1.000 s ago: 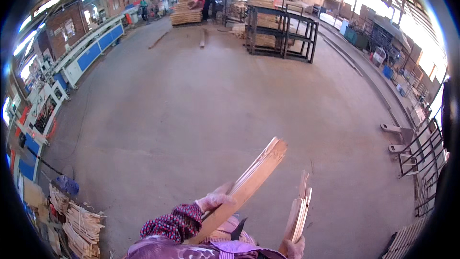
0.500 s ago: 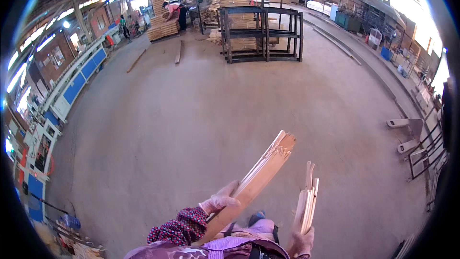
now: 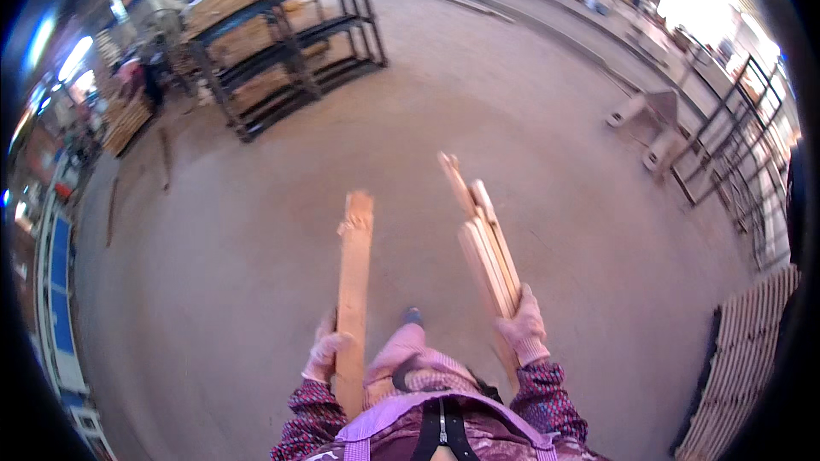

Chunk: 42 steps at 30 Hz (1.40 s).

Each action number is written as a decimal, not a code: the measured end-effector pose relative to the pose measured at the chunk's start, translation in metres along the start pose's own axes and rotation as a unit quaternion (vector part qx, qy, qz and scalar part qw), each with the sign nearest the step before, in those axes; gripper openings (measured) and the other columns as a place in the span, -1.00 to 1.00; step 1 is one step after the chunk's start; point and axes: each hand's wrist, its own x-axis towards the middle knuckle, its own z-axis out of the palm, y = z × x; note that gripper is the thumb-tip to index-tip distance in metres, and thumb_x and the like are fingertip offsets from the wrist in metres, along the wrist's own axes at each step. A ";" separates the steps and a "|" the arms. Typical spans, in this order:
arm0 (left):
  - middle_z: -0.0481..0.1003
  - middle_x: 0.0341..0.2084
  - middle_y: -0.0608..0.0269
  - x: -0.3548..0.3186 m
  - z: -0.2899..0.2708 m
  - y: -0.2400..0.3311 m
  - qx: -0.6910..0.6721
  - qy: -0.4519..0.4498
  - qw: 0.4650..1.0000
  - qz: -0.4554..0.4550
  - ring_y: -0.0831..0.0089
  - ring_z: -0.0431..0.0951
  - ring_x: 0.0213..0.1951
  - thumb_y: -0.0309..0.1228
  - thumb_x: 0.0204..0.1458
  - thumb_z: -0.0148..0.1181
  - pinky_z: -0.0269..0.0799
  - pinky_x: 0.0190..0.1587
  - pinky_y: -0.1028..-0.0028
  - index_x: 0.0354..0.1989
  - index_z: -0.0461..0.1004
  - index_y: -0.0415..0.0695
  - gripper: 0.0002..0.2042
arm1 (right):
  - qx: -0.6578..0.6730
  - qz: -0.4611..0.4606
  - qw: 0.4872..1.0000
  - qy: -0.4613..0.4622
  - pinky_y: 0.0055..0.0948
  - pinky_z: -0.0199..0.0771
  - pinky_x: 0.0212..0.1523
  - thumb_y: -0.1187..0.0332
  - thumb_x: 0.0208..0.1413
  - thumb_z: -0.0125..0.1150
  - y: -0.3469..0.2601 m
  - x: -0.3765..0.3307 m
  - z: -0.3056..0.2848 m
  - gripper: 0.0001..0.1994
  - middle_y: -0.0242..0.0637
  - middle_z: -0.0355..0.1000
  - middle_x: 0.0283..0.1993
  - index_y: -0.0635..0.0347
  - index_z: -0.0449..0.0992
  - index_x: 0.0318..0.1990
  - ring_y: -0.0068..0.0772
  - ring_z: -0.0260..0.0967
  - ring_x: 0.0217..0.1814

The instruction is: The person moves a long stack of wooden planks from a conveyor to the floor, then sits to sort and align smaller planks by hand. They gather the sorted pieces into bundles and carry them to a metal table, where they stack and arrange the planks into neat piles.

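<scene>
My left hand (image 3: pixel 326 348), in a pale glove, is closed round a bundle of wooden boards (image 3: pixel 354 282) that points up and away from me. The far end of that bundle looks rough and splintered. A second bundle of narrow wooden strips (image 3: pixel 489 258) is gripped by my right hand (image 3: pixel 524 324), also gloved. Its strips are uneven in length, and one sticks out beyond the others. The two bundles are apart, one on each side of my body, above the concrete floor. My fingers are partly hidden by the wood.
A black metal rack (image 3: pixel 295 60) stands ahead on the left. To the right are a pallet jack (image 3: pixel 653 124), a dark metal frame (image 3: pixel 726 137) and a stack of wooden strips (image 3: pixel 741 367). A blue-and-white machine (image 3: pixel 61 290) lines the left side. A person (image 3: pixel 141 81) is by stacked wood at the far left.
My view has turned to the right, so the rack now lies further left and the stack at right shows. The left bundle has swung more upright; the right hand has come up with its strips.
</scene>
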 end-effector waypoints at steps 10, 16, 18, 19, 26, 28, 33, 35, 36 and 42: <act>0.39 0.03 0.18 0.253 0.098 0.143 0.054 -0.127 0.986 0.093 0.34 0.44 0.04 -0.09 -0.40 0.44 0.42 0.07 0.36 0.35 0.12 -0.26 0.04 | -0.006 0.018 0.999 0.043 -0.17 0.37 0.24 0.16 -0.31 0.53 -0.087 0.178 -0.041 0.04 0.06 0.33 0.18 0.33 0.09 0.38 0.07 0.31 0.24; 0.37 0.10 0.12 0.411 0.142 0.224 0.064 -0.115 0.989 0.067 0.28 0.43 0.10 -0.16 -0.38 0.42 0.38 0.14 0.33 0.37 0.10 -0.29 0.03 | -0.004 -0.030 0.996 0.089 -0.11 0.40 0.17 0.14 -0.24 0.46 -0.144 0.387 -0.015 -0.06 0.04 0.38 0.09 0.33 0.16 0.33 0.10 0.35 0.16; 0.34 0.17 0.06 0.455 0.144 0.236 0.063 -0.061 0.995 0.046 0.23 0.40 0.16 -0.21 -0.37 0.39 0.33 0.20 0.31 0.39 0.06 -0.32 0.04 | 0.004 -0.038 0.996 0.075 -0.11 0.41 0.17 0.12 -0.22 0.44 -0.169 0.459 -0.008 -0.08 0.04 0.39 0.09 0.33 0.17 0.33 0.10 0.35 0.17; 0.32 0.20 0.03 0.472 0.146 0.243 0.063 -0.030 0.997 0.030 0.20 0.39 0.19 -0.23 -0.36 0.38 0.30 0.24 0.30 0.41 0.04 -0.33 0.04 | 0.005 -0.023 0.998 0.054 -0.12 0.41 0.17 0.11 -0.20 0.44 -0.183 0.489 -0.010 -0.09 0.05 0.39 0.10 0.32 0.17 0.33 0.10 0.35 0.17; 0.25 0.29 -0.09 0.628 0.193 0.292 0.023 -0.025 0.999 0.013 0.14 0.32 0.28 -0.32 -0.38 0.33 0.23 0.30 0.30 0.44 -0.08 -0.40 0.09 | 0.015 -0.017 1.000 0.017 -0.14 0.41 0.18 0.04 -0.23 0.48 -0.232 0.678 -0.009 -0.05 0.05 0.35 0.17 0.26 0.18 0.34 0.07 0.34 0.21; 0.24 0.30 -0.11 0.694 0.201 0.307 0.029 -0.018 0.999 -0.010 0.13 0.31 0.29 -0.31 -0.37 0.34 0.24 0.30 0.30 0.44 -0.09 -0.40 0.10 | 0.021 -0.024 0.999 0.026 -0.15 0.40 0.20 0.04 -0.25 0.50 -0.241 0.740 0.003 -0.03 0.05 0.35 0.17 0.26 0.18 0.34 0.07 0.34 0.22; 0.13 0.37 -0.25 0.878 0.233 0.357 0.058 -0.060 0.996 -0.016 0.01 0.13 0.41 -0.23 -0.36 0.41 -0.02 0.43 0.29 0.43 -0.08 -0.43 0.12 | 0.039 0.018 0.998 0.037 -0.18 0.36 0.26 0.13 -0.27 0.47 -0.258 0.887 0.019 -0.04 0.09 0.33 0.20 0.31 0.18 0.35 0.09 0.32 0.25; 0.13 0.36 -0.26 0.943 0.257 0.403 0.187 -0.038 0.981 0.016 0.00 0.11 0.42 -0.21 -0.37 0.41 -0.04 0.43 0.31 0.43 -0.07 -0.42 0.13 | 0.044 0.041 0.998 0.036 -0.19 0.34 0.28 0.19 -0.28 0.46 -0.265 0.929 0.005 -0.05 0.11 0.32 0.22 0.33 0.17 0.35 0.09 0.31 0.28; 0.13 0.36 -0.26 0.969 0.263 0.421 0.258 -0.026 0.965 0.031 0.00 0.10 0.42 -0.20 -0.37 0.41 -0.05 0.43 0.32 0.43 -0.06 -0.41 0.13 | 0.059 0.044 0.996 0.042 -0.19 0.33 0.29 0.22 -0.29 0.46 -0.269 0.947 -0.001 -0.04 0.12 0.31 0.24 0.33 0.16 0.35 0.08 0.30 0.29; 0.19 0.33 -0.22 1.130 0.346 0.530 0.216 -0.086 0.960 0.159 0.10 0.17 0.38 -0.17 -0.39 0.42 0.03 0.40 0.35 0.41 -0.02 -0.41 0.12 | 0.075 0.096 0.991 0.057 -0.19 0.31 0.31 0.32 -0.35 0.49 -0.305 1.103 0.001 0.00 0.13 0.29 0.26 0.32 0.15 0.37 0.09 0.28 0.32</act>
